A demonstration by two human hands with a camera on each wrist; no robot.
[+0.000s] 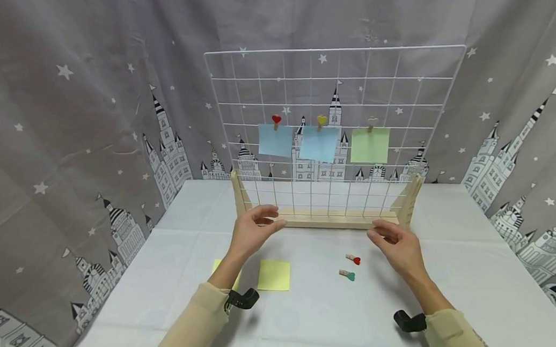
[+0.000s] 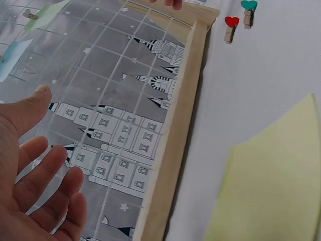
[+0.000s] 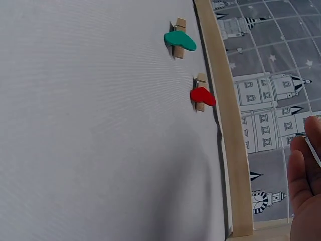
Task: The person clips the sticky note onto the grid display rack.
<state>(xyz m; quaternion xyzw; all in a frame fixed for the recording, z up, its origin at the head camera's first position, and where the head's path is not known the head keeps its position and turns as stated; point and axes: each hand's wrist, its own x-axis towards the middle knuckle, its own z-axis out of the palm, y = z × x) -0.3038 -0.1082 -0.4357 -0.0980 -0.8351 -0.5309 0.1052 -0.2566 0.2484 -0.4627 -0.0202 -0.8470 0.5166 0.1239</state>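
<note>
Hovering in front of the wire rack (image 1: 329, 220), left grip (image 1: 254, 232) and right grip (image 1: 402, 246) relaxed and empty! Seeing blue notes (image 1: 318, 144), green note (image 1: 370, 146) clipped up; spotting red peg (image 1: 353, 259), teal peg (image 1: 347, 275) on table (image 1: 312, 321) near right grip.

The left hand (image 2: 35, 179), fingers loosely bent, hangs before a white wire grid (image 2: 119, 65); a straight pale-wood bar (image 2: 178, 125) edges the grid. A red-heart wooden clothespin (image 2: 230, 30) lies near a green-heart wooden clothespin (image 2: 248, 12); yellow paper (image 2: 271, 181) spreads at lower right.

Pale beige sleeves (image 1: 187, 330), black wrist cameras (image 1: 244, 299), bare hands (image 1: 252, 232)
</note>
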